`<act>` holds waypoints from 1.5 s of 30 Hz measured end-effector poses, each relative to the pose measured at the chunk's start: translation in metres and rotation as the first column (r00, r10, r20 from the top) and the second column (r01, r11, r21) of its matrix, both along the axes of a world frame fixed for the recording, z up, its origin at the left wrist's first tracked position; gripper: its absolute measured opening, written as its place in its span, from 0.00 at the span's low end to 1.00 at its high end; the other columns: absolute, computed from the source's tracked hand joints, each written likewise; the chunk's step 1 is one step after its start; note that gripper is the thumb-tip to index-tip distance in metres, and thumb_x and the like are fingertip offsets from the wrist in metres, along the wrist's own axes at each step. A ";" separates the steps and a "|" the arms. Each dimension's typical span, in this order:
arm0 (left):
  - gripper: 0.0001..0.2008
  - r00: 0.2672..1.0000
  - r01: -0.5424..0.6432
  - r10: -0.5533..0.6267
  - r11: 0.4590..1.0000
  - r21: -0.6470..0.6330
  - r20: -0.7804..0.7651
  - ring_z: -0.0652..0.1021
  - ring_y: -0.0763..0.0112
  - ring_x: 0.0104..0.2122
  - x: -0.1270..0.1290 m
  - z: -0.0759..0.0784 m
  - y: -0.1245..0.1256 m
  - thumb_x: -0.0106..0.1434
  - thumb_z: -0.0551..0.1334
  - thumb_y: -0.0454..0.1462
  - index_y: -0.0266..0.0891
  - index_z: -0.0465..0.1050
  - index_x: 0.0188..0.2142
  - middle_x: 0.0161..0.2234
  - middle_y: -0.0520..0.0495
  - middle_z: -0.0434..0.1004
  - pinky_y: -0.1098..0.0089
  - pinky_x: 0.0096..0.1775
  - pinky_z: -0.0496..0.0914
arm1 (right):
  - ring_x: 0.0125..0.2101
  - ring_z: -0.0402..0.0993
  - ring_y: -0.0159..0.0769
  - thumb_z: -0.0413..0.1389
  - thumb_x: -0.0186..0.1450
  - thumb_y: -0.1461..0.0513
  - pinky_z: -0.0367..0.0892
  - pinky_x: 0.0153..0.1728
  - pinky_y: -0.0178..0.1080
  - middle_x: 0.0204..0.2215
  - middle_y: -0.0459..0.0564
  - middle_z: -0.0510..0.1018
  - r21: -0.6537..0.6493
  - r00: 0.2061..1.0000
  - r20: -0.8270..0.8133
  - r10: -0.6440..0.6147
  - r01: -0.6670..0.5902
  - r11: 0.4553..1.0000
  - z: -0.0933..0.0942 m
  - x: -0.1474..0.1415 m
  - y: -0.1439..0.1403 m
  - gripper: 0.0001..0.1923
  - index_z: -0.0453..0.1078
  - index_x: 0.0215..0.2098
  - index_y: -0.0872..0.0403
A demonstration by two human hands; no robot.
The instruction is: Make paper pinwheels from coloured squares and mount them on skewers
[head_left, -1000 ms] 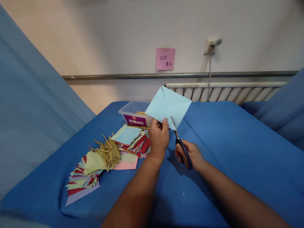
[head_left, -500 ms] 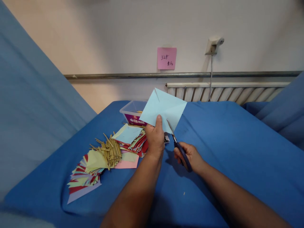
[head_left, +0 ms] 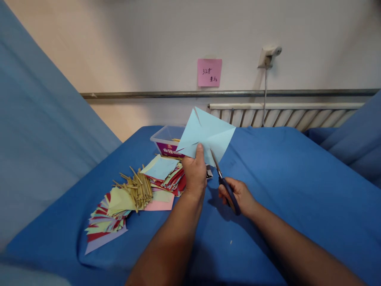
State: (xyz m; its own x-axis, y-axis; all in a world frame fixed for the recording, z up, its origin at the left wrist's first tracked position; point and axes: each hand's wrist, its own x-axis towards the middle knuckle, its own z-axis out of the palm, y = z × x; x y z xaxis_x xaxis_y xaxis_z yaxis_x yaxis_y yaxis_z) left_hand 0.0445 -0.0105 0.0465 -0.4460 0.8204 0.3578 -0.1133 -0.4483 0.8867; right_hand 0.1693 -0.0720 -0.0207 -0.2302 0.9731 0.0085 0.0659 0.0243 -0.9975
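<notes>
My left hand (head_left: pixel 195 171) grips a light blue square of paper (head_left: pixel 210 133) at its lower edge, thumb on top and fingers hidden beneath. Slits run inward from the paper's top corner and left corner. In my right hand (head_left: pixel 238 194) is a pair of scissors (head_left: pixel 229 194) with dark blue handles. Its blades lie at the paper's lower corner, pointing toward the middle, and look nearly closed. Left of my left hand sits a pile of coloured paper squares (head_left: pixel 162 169), a light blue one on top.
A bundle of thin tan sticks (head_left: pixel 139 190) lies beside a fanned stack of coloured paper (head_left: pixel 105 222). Behind stands a clear plastic box (head_left: pixel 166 137) with a purple label. A blue cloth (head_left: pixel 297 190) covers the table; a radiator (head_left: pixel 285 113) and wall are beyond.
The paper has tilted and risen slightly, and its slits at the top and left corners show wider. The scissors stay at the lower corner, with the blades closer together.
</notes>
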 end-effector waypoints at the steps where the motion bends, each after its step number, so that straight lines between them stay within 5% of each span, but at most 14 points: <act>1: 0.16 1.000 -0.003 0.003 1.000 -0.006 0.001 0.80 0.65 0.42 0.000 0.000 0.000 0.60 0.63 0.46 0.37 0.77 0.41 0.42 0.44 0.81 0.65 0.48 0.72 | 0.18 0.67 0.28 0.58 0.61 0.50 0.61 0.19 0.32 0.19 0.43 0.72 -0.003 1.000 0.002 -0.003 0.003 1.000 0.001 0.000 0.000 0.17 0.66 0.25 0.54; 45: 0.15 1.000 -0.031 0.031 0.999 -0.024 0.000 0.80 0.63 0.43 -0.002 -0.002 0.002 0.59 0.65 0.43 0.34 0.77 0.41 0.43 0.42 0.81 0.64 0.50 0.71 | 0.18 0.66 0.28 0.56 0.63 0.51 0.60 0.20 0.33 0.19 0.43 0.71 0.039 0.999 0.038 0.026 -0.028 0.999 0.007 0.003 -0.002 0.16 0.64 0.25 0.54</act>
State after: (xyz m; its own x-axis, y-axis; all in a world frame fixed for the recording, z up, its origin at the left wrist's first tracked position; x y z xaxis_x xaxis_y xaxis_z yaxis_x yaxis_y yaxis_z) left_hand 0.0430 -0.0082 0.0442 -0.4717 0.8143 0.3382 -0.1001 -0.4305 0.8970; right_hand 0.1727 -0.0739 -0.0140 -0.2570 0.9657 0.0379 0.1022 0.0661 -0.9926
